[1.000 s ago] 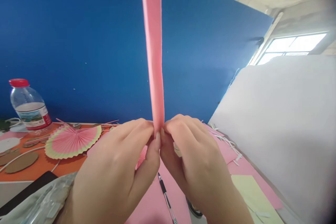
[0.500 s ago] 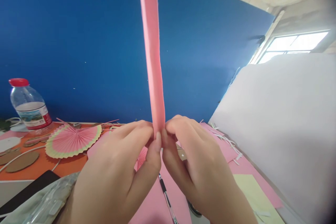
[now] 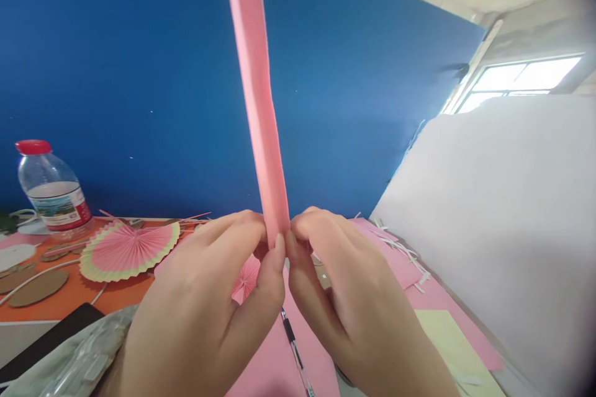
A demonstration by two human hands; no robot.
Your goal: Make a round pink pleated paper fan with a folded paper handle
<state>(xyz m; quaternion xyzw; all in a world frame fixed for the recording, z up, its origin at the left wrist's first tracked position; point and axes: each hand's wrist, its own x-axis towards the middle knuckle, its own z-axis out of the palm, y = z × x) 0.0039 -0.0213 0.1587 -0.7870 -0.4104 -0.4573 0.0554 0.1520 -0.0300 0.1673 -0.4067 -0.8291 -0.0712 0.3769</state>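
- While both hands meet low in the middle of the view, the left hand (image 3: 205, 316) and right hand (image 3: 358, 304) pinch the bottom end of a pink strip (image 3: 256, 93) between thumbs and fingertips, each grip closed on it.
- The strip stands nearly upright, tilted a little to the left, and runs out of the top of the view against a blue board (image 3: 116, 62).
- Under the hands a pen (image 3: 294, 347) lies on a pink sheet (image 3: 274, 366) on the bench (image 3: 69, 298).
- A small pink fan (image 3: 246, 280) shows between the left hand's thumb and fingers, lower down on the bench.
- To the left lies a larger pink fan with a yellow rim (image 3: 128, 248), and beyond it stands a bottle (image 3: 52, 189) with a red cap.
- On the right, a yellow sheet (image 3: 447, 341) and white paper shreds (image 3: 403, 254) lie beside a white panel (image 3: 503, 223).
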